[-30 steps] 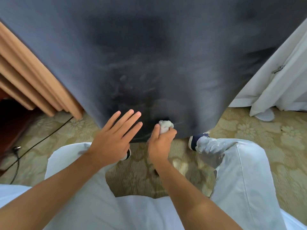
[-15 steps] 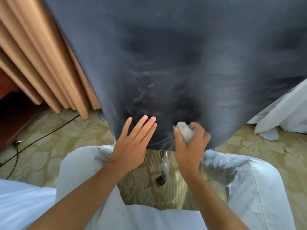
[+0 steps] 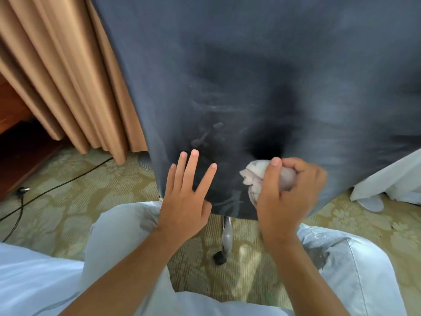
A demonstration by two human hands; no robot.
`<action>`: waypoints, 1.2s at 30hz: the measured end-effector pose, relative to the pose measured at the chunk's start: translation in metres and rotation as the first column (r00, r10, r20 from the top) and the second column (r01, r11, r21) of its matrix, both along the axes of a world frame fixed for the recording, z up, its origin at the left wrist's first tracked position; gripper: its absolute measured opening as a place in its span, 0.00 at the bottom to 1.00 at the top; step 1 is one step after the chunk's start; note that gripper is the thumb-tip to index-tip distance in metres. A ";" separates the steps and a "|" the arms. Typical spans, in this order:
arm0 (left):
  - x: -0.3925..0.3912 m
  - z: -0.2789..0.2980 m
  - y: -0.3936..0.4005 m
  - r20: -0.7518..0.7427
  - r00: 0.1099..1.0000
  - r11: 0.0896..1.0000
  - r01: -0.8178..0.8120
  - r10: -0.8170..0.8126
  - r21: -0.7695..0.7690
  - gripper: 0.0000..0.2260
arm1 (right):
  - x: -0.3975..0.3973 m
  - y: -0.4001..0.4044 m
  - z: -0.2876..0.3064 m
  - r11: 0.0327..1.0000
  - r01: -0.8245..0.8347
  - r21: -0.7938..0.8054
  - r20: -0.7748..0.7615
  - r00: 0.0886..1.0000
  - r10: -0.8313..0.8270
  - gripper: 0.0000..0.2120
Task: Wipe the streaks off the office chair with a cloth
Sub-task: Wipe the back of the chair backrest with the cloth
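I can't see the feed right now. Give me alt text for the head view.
A person's right hand grips a balled white cloth against the lower back of a dark blue office chair, while the left hand rests flat on the fabric with fingers spread. Pale streaks show above the left hand. Tan curtains hang left, over patterned carpet.

Dark grey fabric-covered office chair back [image 3: 262, 76]: upright, fills upper frame; pale smeared streaks [image 3: 211, 131] on lower centre. Crumpled white cloth [image 3: 255, 176]: bunched, pressed against lower fabric, right of streaks.
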State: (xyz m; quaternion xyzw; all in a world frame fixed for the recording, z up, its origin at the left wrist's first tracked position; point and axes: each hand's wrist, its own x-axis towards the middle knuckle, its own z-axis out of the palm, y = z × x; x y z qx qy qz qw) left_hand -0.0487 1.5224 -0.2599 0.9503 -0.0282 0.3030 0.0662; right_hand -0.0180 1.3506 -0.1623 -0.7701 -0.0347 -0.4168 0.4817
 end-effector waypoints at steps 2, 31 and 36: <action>0.001 0.000 0.000 0.000 1.000 0.999 0.001 -0.001 -0.035 0.36 | -0.003 0.018 0.029 0.996 -0.071 -0.057 0.226 0.971 0.083 0.07; 0.014 0.014 0.085 -0.167 0.986 0.437 -0.148 -0.004 -0.887 0.45 | 0.062 0.166 0.024 0.340 0.100 -0.935 0.317 0.668 0.673 0.13; 0.008 -0.003 0.102 -0.121 0.992 0.627 -0.077 -0.029 -0.775 0.42 | 0.070 0.122 -0.098 -0.152 0.040 -0.988 -0.063 0.785 0.616 0.23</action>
